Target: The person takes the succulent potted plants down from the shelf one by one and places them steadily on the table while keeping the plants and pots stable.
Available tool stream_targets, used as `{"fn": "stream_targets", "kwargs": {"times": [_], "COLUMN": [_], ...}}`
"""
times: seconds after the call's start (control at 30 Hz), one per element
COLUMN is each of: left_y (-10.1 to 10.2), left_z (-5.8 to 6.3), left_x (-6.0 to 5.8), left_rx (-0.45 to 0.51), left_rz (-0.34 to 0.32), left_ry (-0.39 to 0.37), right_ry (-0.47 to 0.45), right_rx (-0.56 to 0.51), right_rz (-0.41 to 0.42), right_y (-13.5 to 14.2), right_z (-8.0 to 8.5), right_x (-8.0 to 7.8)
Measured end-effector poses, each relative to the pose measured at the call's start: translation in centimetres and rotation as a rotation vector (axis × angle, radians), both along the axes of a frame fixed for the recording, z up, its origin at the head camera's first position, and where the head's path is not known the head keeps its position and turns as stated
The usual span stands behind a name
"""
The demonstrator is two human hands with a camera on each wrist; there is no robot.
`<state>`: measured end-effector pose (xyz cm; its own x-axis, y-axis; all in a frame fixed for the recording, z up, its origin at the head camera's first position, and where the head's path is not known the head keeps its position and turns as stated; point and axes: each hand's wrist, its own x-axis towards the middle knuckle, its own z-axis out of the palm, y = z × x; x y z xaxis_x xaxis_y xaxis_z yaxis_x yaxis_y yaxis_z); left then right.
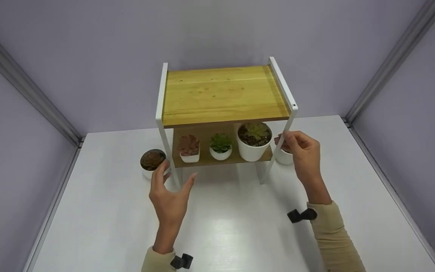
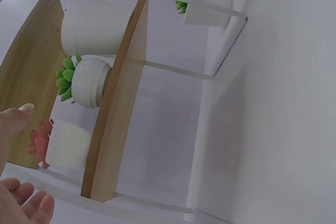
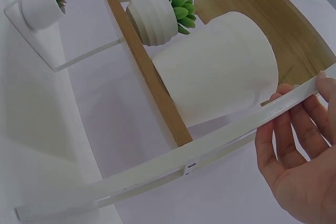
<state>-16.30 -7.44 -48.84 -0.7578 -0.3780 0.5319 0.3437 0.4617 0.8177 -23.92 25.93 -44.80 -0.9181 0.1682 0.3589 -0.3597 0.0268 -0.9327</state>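
Observation:
A small two-tier shelf [image 1: 225, 94] with wooden boards and a white frame stands on the white table. My right hand [image 1: 306, 158] grips its front right post [image 3: 226, 134] between thumb and fingers. Left of the frame, my left hand [image 1: 169, 202] is raised near the front left post, thumb and fingers spread apart with nothing between them. On the lower board sit a reddish succulent [image 1: 189, 145] in a white pot, a small green succulent [image 1: 220, 142] in a round pot, and a larger white pot [image 1: 254, 152] with a green succulent.
One white potted plant [image 1: 151, 160] stands on the table [image 1: 96, 211] left of the shelf, partly behind my left fingers. Another white pot [image 1: 284, 157] is on the right, partly hidden by my right hand and the post. Pale walls [image 1: 217, 34] enclose the table.

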Motion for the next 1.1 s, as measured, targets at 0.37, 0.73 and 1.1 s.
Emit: {"fn": "stream_targets", "kwargs": {"times": [0.37,0.73,1.1], "left_y": [2.1,3.9,4.9], "left_z": [0.4,0.6,1.1], "left_x": [-0.1,-0.7,-1.8], "left_rx": [0.083,0.137,0.131], "left_rz": [0.059,0.083,0.099], "left_ry": [-0.034,-0.076,-0.099], "right_ry": [0.000,0.015,0.007], "right_rx": [-0.003,-0.029,-0.053], "right_rz": [-0.006,0.011,0.020], "right_y": [0.0,0.0,0.0], "right_z": [-0.1,-0.3,-0.2], "right_x": [0.0,-0.2,-0.1]}}
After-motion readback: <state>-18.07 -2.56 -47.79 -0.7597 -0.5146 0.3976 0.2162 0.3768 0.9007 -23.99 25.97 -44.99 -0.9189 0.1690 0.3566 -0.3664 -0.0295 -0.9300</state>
